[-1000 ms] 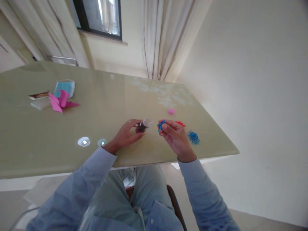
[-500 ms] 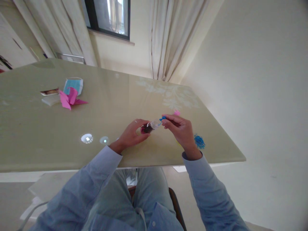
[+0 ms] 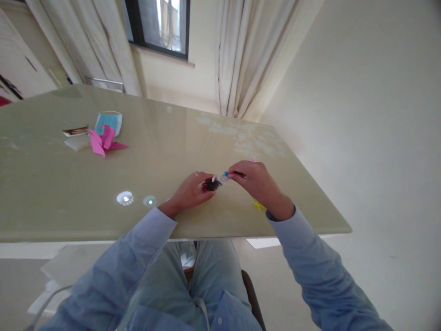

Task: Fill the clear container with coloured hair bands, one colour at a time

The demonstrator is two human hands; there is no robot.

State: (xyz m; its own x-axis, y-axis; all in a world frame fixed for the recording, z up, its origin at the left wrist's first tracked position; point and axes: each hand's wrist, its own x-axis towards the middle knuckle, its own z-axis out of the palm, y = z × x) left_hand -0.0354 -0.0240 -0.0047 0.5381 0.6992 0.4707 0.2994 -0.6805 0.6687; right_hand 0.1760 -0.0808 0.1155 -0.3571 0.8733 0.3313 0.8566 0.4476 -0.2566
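My left hand is wrapped round a small clear bottle with dark red contents, tilted with its mouth toward the right. At that mouth, my right hand pinches small blue pieces between thumb and fingertips. Yellow pieces lie on the table just below my right hand, and a bit of pink shows behind its knuckles.
On the glossy table, at the left, are a pink folded paper, a blue face mask, a printed card and a whitish packet. A wall stands to the right.
My right hand has moved slightly left, bringing the blue pieces to the bottle's mouth. Its wrist and sleeve now cover the blue pile, and more of the yellow pieces shows.
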